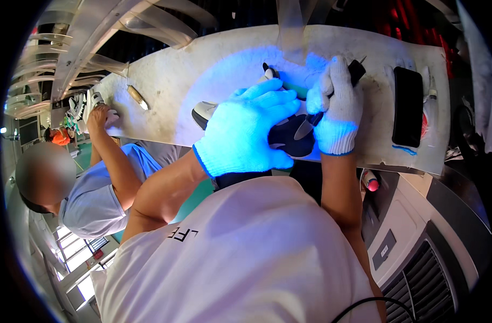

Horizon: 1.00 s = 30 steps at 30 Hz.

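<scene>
My left hand [246,129], in a white knitted glove lit blue, lies across a shoe [204,111], its fingers over the top and its thumb on the near side. The shoe's white and black end shows at the left of the hand, while a dark navy part shows at the right; the middle is hidden. Close by on the right, my gloved right hand [336,102] is closed around a black-handled knife [304,129]. Its pointed silver blade reaches down over the navy part. The handle's other end, with a thin metal tip, sticks out above the fist.
A black phone [407,106] lies right on the pale worktable [165,97], beside a slim clear tube [432,94]. A wooden-handled tool [137,97] lies at the left. Beyond it, a co-worker's hand [99,117] touches shoes. A metal frame [89,37] rises behind.
</scene>
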{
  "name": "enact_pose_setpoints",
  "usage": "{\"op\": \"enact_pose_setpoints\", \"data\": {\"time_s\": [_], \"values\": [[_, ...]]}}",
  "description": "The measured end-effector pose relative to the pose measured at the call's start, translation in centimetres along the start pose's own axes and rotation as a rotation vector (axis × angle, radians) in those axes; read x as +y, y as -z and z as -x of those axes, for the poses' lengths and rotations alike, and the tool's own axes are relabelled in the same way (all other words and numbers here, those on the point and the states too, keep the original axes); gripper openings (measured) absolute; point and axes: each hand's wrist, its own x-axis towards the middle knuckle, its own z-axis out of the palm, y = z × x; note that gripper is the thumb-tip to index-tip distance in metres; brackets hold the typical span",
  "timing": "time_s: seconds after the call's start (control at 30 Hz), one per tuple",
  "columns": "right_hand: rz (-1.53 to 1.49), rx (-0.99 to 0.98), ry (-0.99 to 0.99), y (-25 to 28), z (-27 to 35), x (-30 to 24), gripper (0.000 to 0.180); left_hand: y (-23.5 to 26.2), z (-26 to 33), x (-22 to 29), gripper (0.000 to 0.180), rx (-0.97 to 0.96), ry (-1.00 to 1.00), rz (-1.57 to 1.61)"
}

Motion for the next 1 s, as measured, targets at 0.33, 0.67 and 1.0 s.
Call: {"op": "enact_pose_setpoints", "data": {"time_s": [0.33,0.67,1.0], "values": [[0.429,-0.076,-0.017,-1.8,-1.6,-2.1,0.032,2.9,-0.4,-3.7,0.113,-0.028,0.138,0.252],[-0.14,0.194,0.04,5.0,9.1,1.8,0.035,-2.5,7.9,0.0,0.149,0.32,0.189,0.001],[0.123,0.494,0.003,0.2,11.8,4.3,0.033,-4.0,8.9,0.0,0.139,0.455,0.071,0.024]]}}
